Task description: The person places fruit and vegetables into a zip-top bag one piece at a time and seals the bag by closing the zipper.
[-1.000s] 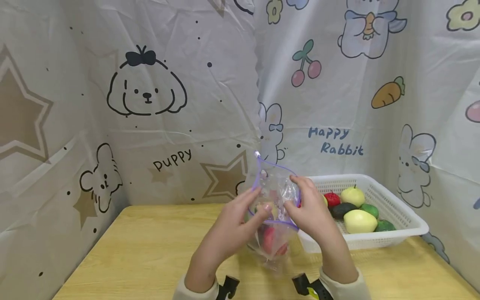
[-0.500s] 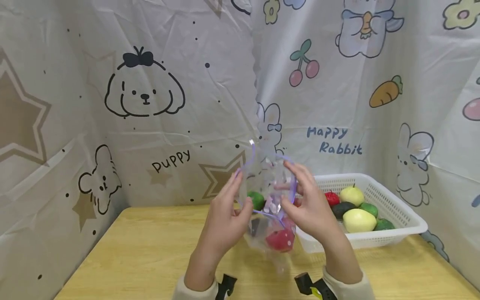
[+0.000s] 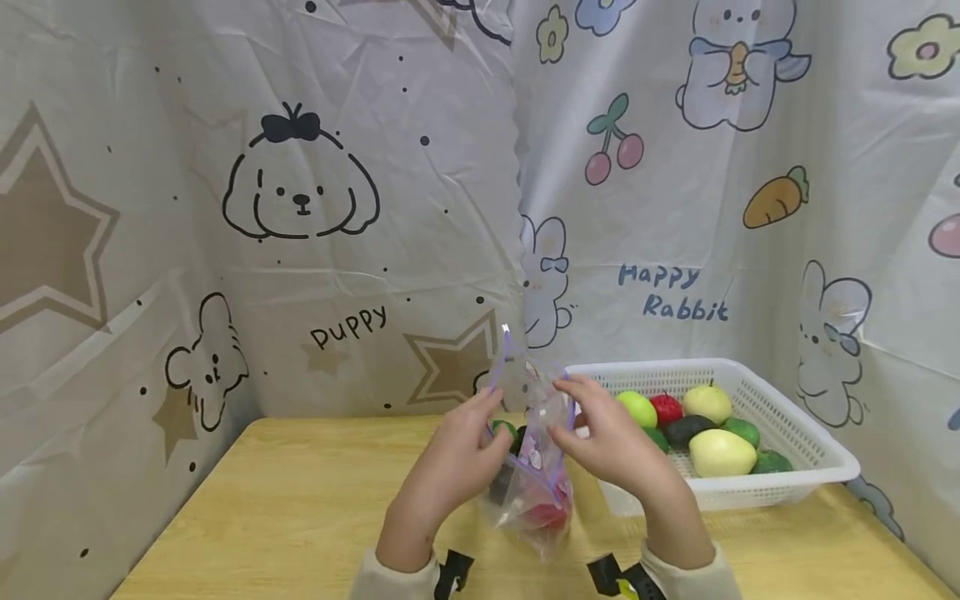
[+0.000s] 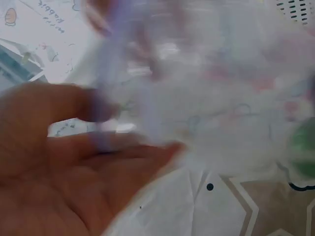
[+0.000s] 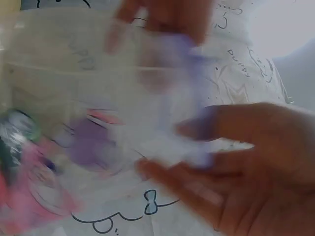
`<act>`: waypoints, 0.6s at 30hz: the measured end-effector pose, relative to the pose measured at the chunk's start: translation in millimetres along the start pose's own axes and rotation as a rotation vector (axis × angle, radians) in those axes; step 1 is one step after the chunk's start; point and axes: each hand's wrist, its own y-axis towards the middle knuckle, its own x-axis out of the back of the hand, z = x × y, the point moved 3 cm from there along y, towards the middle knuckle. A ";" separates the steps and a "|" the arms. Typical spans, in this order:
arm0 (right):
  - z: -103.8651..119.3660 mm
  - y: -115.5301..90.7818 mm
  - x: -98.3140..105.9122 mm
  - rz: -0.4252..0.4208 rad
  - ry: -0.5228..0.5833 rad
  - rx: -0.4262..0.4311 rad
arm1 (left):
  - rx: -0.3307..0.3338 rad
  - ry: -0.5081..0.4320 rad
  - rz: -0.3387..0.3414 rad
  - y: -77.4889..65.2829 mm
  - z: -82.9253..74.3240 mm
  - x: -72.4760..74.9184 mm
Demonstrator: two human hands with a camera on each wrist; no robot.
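A clear zip bag (image 3: pixel 517 507) with a purple-edged mouth and a white slider (image 3: pixel 506 328) stands between my hands, just over or on the table. Inside it I see a red piece (image 3: pixel 549 515), a green round piece (image 3: pixel 502 428) and a dark piece (image 3: pixel 498 485), partly veiled by the plastic. My left hand (image 3: pixel 454 450) pinches the left side of the bag's rim between thumb and fingers. On the opposite side, my right hand (image 3: pixel 617 442) pinches the rim the same way. Both wrist views are blurred, but the purple edge (image 4: pixel 104 83) runs between my left thumb and fingers.
Behind my right hand sits a white perforated basket (image 3: pixel 813 467) of fruit, including a green apple (image 3: pixel 638 409), a red fruit (image 3: pixel 666 408), pale yellow pears (image 3: pixel 722 453) and an avocado (image 3: pixel 688 430). A printed cloth (image 3: pixel 352 250) hangs behind the wooden table (image 3: pixel 285 500).
The bag rose slightly and swung, then came down. Its contents shifted about, and its mouth is narrower than half a second ago. My hands have moved lower and closer together, still on the rim.
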 end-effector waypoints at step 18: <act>-9.7 -1.7 2.3 0.054 -0.099 -0.129 | -0.008 0.058 -0.167 7.9 7.6 -3.2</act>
